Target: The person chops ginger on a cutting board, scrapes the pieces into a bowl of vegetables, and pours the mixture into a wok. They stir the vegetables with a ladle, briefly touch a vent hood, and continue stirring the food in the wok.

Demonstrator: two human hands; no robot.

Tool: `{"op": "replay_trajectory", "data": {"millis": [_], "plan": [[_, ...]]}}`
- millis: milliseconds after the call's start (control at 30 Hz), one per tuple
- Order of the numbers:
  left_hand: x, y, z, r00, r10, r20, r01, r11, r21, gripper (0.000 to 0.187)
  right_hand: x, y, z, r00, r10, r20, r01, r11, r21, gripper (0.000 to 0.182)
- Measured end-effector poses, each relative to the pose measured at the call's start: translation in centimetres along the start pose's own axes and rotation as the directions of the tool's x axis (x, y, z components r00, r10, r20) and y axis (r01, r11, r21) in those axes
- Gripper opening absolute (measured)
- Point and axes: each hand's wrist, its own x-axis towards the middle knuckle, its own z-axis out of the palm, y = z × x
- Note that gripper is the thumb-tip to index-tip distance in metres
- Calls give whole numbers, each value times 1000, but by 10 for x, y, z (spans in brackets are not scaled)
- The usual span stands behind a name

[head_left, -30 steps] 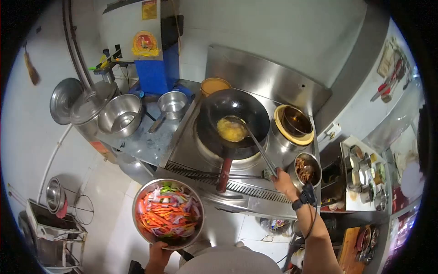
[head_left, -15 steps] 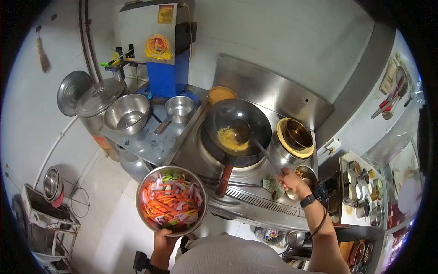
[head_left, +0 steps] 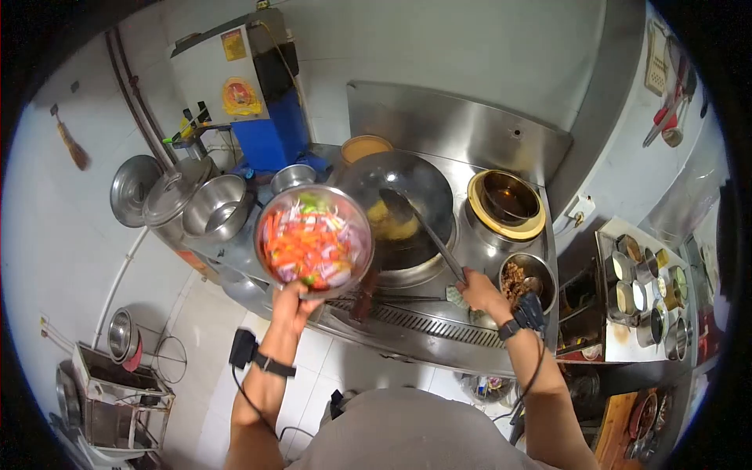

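My left hand [head_left: 293,305] grips the near rim of a metal bowl [head_left: 262,265], lifted over the front of the stove at the wok's left. Sliced carrots, onion and green pieces [head_left: 313,243] fill the bowl, a little blurred by motion. My right hand [head_left: 482,294] is closed round the long handle of a wok ladle [head_left: 439,244]. The ladle's head rests inside the dark wok [head_left: 427,184], beside yellow food [head_left: 392,225] that looks like egg. Steam or haze hangs over the wok. Its red handle is partly hidden and blurred.
Right of the wok stands a pot with a yellow rim [head_left: 474,205]; nearer is a bowl of brown chunks [head_left: 515,283]. Several seasoning tins [head_left: 624,266] sit on the right-hand shelf. At left are a steel basin [head_left: 205,207], a small pot [head_left: 293,175] and a blue-based machine [head_left: 270,139].
My left hand has raised the bowl of vegetables up and to the right, closer to the wok. My right hand keeps the ladle in the wok, and the view has shifted slightly.
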Motion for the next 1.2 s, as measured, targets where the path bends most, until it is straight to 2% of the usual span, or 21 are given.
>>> {"op": "replay_trajectory", "data": {"millis": [67,133,167,200,267,300,367,433,467,533,567,600,667,700,800,833,867,967,1000,1067,1200], "plan": [[29,0,12,997,17,69,-26,992,125,50,-3,2,2,997,71,36,-74,993,88,36],[45,1,35,994,56,96,-67,992,111,54,-15,23,15,994,-75,-79,82,993,85,38],[51,2,46,993,102,63,-112,975,191,59,-22,34,22,985,-120,-126,129,989,71,40],[59,3,56,988,149,30,-151,951,270,65,-34,34,23,977,-128,-170,154,977,149,41],[79,0,71,969,231,84,-246,915,321,74,-50,40,25,956,-149,-251,185,974,127,41],[87,0,81,962,264,73,-273,893,357,75,-58,30,19,955,-145,-257,185,973,137,41],[118,0,85,953,295,72,-299,871,389,77,-74,10,2,981,18,-193,10,989,145,40],[163,-9,82,881,461,109,-444,723,529,81,-77,4,-1,971,-1,-237,28,994,109,39],[175,-11,85,882,456,120,-447,727,522,81,-77,3,-1,961,-27,-274,48,996,69,39],[184,-11,99,692,650,314,-568,221,793,80,-74,-2,-3,955,-41,-295,53,998,33,38],[189,-10,102,637,646,421,-632,124,765,81,-73,-8,-2,950,-44,-310,51,999,15,38],[191,-8,107,644,636,426,-632,127,764,81,-71,-11,-1,946,-45,-322,46,999,-2,38],[196,-7,117,567,620,542,-642,-79,762,80,-65,-11,8,927,-74,-368,71,997,-21,38],[201,-6,119,463,631,622,-676,-203,709,79,-62,-14,9,923,-57,-380,47,998,-35,39],[204,4,132,579,468,668,-677,-181,714,78,-56,-12,16,922,-30,-385,-10,995,-101,43],[207,4,134,492,492,718,-700,-267,663,77,-55,-11,16,922,-25,-387,-42,986,-162,44],[209,7,136,496,485,720,-700,-267,662,77,-54,-9,17,921,-20,-389,-72,973,-221,46],[206,18,146,342,467,815,-737,-405,541,75,-54,-1,20,917,-30,-398,-105,944,-314,55],[204,22,150,343,464,817,-737,-407,540,75,-52,2,21,905,-66,-420,-95,932,-350,59],[197,28,156,444,411,796,-716,-372,591,76,-50,6,21,888,-120,-444,-67,921,-383,58],[178,33,155,353,484,801,-745,-373,553,77,-55,3,14,882,-187,-432,-40,884,-465,51]]}}
